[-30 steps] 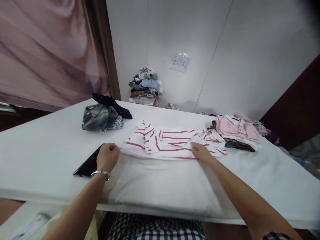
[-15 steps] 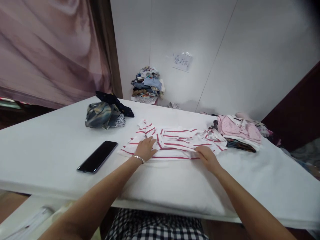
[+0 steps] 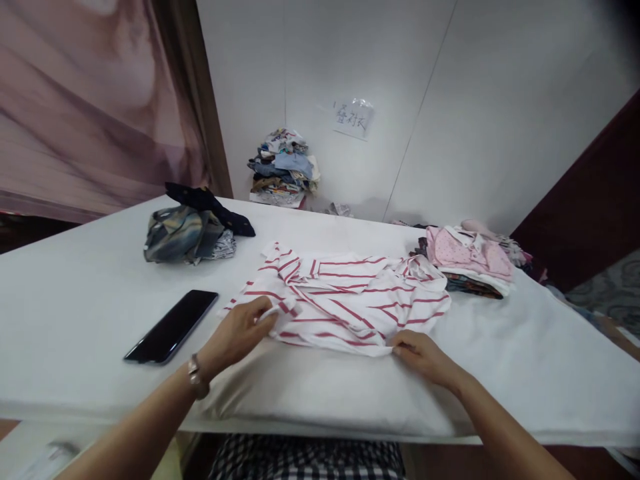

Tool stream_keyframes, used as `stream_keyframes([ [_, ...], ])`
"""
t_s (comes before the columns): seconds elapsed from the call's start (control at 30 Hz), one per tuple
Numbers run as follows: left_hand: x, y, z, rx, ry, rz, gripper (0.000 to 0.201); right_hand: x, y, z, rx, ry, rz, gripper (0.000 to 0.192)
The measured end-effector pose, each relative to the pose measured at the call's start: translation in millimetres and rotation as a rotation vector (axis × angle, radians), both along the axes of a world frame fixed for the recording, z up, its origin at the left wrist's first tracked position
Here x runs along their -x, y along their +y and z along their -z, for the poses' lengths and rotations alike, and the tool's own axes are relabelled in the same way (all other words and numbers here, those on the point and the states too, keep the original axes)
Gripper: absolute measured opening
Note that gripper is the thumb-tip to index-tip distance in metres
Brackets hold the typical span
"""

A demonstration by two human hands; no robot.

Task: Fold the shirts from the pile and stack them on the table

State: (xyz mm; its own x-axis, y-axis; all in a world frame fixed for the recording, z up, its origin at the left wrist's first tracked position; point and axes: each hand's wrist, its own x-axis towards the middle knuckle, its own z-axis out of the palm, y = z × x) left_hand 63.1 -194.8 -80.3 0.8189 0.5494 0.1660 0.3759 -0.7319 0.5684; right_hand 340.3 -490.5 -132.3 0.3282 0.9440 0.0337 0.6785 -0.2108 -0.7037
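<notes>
A white shirt with red stripes [image 3: 345,293] lies partly folded and creased across the table in front of me, its collar toward the right. My left hand [image 3: 243,330] pinches a striped piece of it, perhaps a sleeve end, lifted slightly at the near left. At the near right edge, the fingers of my right hand [image 3: 417,353] are closed on the hem and hold it low over the cloth. A bracelet circles my left wrist.
Left of the shirt lies a black phone [image 3: 173,327]. Behind it sits a heap of dark clothes [image 3: 185,233]. A folded pink shirt [image 3: 467,248] tops a pile at the right. A tall clothes stack [image 3: 285,167] stands by the wall, on the white table [image 3: 75,287].
Both hands have come nearer to me, drawing the shirt's near side out so it spreads wider. My left hand went from lying flat on the fabric to pinching it.
</notes>
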Motion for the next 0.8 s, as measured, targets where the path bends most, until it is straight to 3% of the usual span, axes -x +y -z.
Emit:
stream_keyframes([
  [0.07,10.8,-4.0,-2.2,0.172,0.148,0.025,0.032,-10.7,10.8,-4.6,0.036,0.076,0.018,0.021],
  [0.13,10.8,-3.2,-2.5,0.224,0.259,0.040,0.036,-23.8,31.0,-8.0,0.020,0.062,0.083,0.023],
  [0.27,-19.6,14.0,0.0,-0.081,0.224,-0.094,0.036,-44.4,87.7,-12.8,0.090,-0.157,0.196,0.045],
  [0.37,-56.0,36.0,8.8,-0.270,0.124,0.001,0.033,-50.9,125.6,-13.0,0.279,-0.373,0.199,0.058],
  [0.43,-79.5,50.9,17.3,-0.359,0.124,0.102,0.036,-54.5,143.1,-12.2,0.329,-0.424,0.204,0.051],
  [0.57,-114.8,73.7,30.6,-0.424,0.210,0.218,0.035,-72.1,167.9,-21.6,0.312,-0.292,0.202,0.024],
  [0.7,-137.4,90.8,32.3,-0.414,0.176,0.210,0.041,-108.5,206.8,-54.6,0.296,-0.132,0.245,0.022],
  [0.77,-146.3,99.5,29.9,-0.378,0.139,0.200,0.049,-128.2,231.1,-71.0,0.180,-0.044,0.336,0.028],
  [0.8,-150.0,103.9,28.5,-0.361,0.119,0.177,0.053,-136.6,241.9,-76.5,0.050,0.026,0.394,0.032],
])
